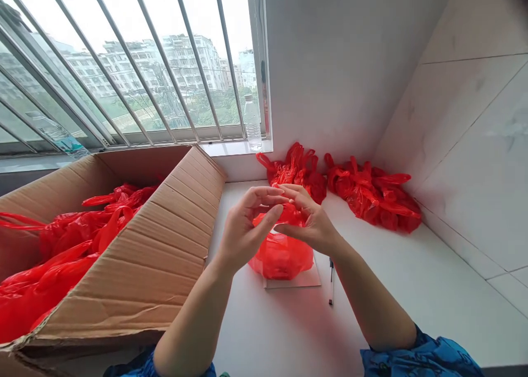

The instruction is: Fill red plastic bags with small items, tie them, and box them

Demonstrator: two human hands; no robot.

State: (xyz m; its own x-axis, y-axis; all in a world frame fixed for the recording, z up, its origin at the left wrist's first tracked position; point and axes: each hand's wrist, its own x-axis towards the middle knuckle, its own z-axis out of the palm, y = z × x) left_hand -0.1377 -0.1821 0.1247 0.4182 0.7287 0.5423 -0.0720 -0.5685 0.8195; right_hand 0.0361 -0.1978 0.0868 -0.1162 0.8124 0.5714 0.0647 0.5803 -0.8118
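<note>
Both hands hover over a red plastic bag (pixel 282 259) that bulges on a flat pale board (pixel 293 283) on the white table. My left hand (pixel 251 217) has curved fingers with the thumb held apart. Opposite it, my right hand (pixel 307 217) is bent in the same way, its fingertips close to or touching those of the left. I see nothing held between the fingers of either hand. The upper part of the bag is partly hidden behind the hands. What lies inside the bag cannot be made out.
A cardboard box (pixel 165 250) holding several red bags (pixel 111 223) stands at left. Two red bag bundles (pixel 297 171) (pixel 373 193) lie against the back wall. A pen (pixel 331 283) is beside the board. Plastic bottles (pixel 252 125) (pixel 61 135) are at the barred window.
</note>
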